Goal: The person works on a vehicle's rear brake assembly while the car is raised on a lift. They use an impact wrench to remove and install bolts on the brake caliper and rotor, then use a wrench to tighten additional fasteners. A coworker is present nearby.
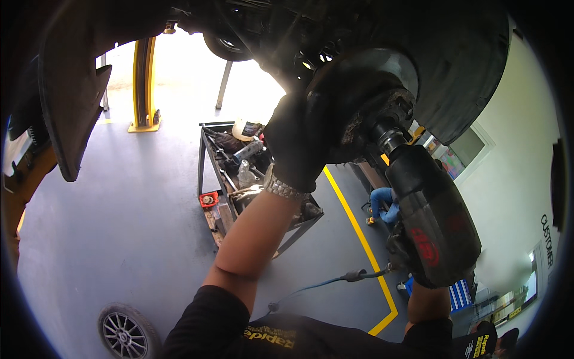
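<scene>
A black air impact wrench is in my right hand, whose gloved fingers wrap round its handle behind the body. The socket at its front end points up and meets the middle of a wheel hub. Behind the hub a brake disc shows as a pale curved edge. My left hand, in a black glove with a metal watch at the wrist, is raised against the dark parts beside the hub. Its fingers are lost in shadow.
Overhead hangs the raised car's dark underside. A metal cart full of tools and parts stands below. A blue air hose trails from the wrench. A wheel lies lower left; a yellow lift post stands behind. Someone in jeans is beyond.
</scene>
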Demonstrator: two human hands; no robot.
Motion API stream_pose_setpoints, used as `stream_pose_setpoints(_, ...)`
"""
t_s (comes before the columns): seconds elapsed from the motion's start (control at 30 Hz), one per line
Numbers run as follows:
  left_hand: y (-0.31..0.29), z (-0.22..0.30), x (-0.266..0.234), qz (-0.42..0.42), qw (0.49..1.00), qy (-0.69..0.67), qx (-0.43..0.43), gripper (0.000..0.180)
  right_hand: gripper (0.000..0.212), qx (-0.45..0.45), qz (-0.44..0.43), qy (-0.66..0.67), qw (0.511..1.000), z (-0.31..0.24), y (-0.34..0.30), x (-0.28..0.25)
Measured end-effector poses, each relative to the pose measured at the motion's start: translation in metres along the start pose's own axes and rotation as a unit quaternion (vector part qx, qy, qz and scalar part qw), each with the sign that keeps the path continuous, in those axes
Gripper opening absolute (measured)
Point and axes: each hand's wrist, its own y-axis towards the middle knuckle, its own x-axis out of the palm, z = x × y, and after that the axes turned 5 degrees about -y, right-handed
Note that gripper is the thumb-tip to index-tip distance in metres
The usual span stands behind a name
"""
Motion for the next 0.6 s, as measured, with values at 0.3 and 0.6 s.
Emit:
stream_pose_setpoints(0.3, -0.005, -0.007, 0.004, -0.011, 0.994, -0.082, -0.067, 0.084, 0.053, -0.052, -0.125, -0.205, 0.969, -0.014, 0.045, 0.038)
stream_pose_setpoints(0.6, -0.013, -0.007, 0.006, -0.024, 0.981, -0.087, -0.169, 0.033, 0.054, -0.014, -0.049, -0.184, 0.982, -0.013, 0.027, 0.026)
